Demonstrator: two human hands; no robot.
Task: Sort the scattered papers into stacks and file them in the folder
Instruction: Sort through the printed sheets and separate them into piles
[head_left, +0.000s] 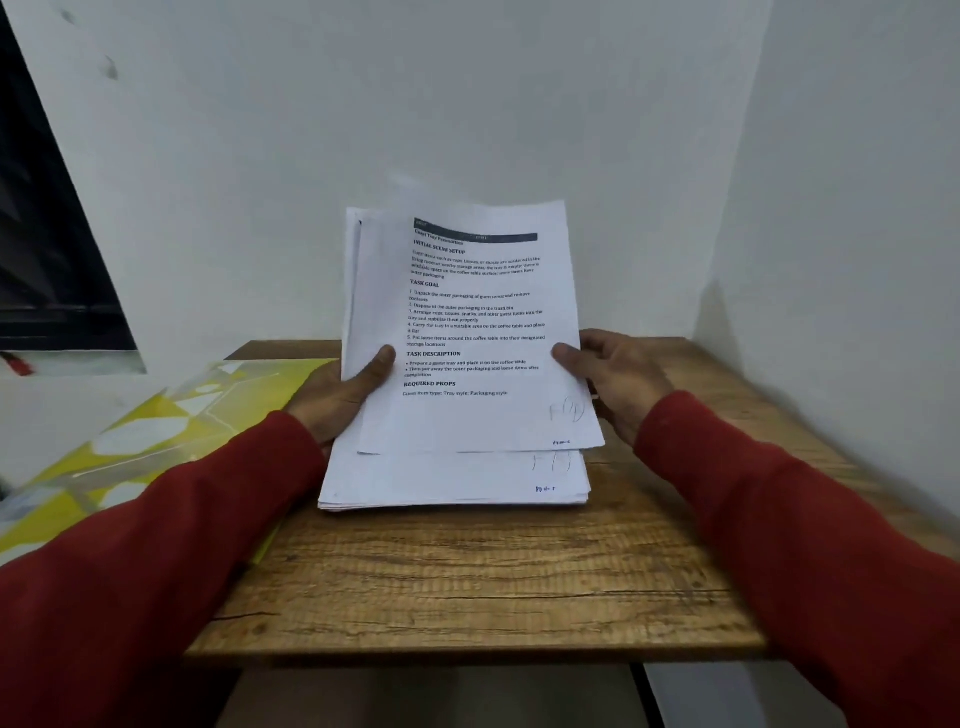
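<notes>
Both hands hold a stack of papers tilted up over a wooden table, a folder lying to the left.

The wooden table (467, 582) fills the lower view, set in a corner of white walls (260, 156). The yellow-and-clear folder (156, 431) lies flat at its left edge — partly off it. The stack of papers (467, 405) rests its lower edge on the table, the printed top sheet leaning back. The left hand (337, 389) grips the left side, thumb across the front; the right hand (618, 384) grips the right side — thumb on the top sheet, fingers curled behind. Both sleeves (779, 519) are red.
</notes>
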